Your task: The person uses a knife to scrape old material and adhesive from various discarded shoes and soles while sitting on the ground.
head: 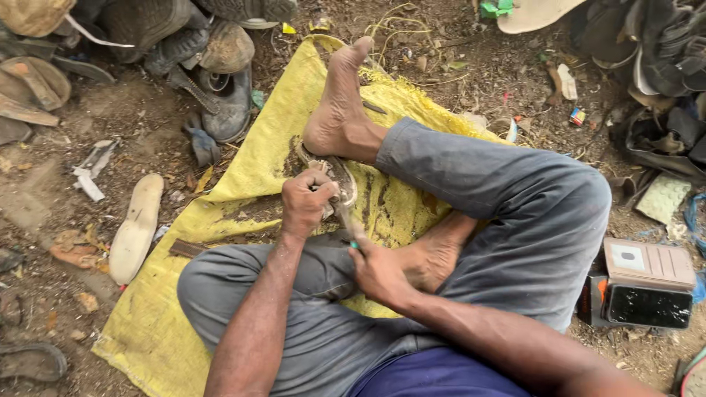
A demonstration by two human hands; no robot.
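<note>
Even, soft daylight; faint shadows; sharp centre, slight wide-angle stretch and softness at edges; no glare.

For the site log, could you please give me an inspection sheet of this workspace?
Surface: yellow sack spread on dirt ground.
Job's things: worn sandal, held against the raised foot; thin tool with a green end.
Clutter: loose sole, old shoes, scraps.
Grippers: left hand grips the sandal; right hand holds the tool.
Cables: yellow cord beyond the sack.
Surroundings: phone and small box at right; more footwear top right.
</note>
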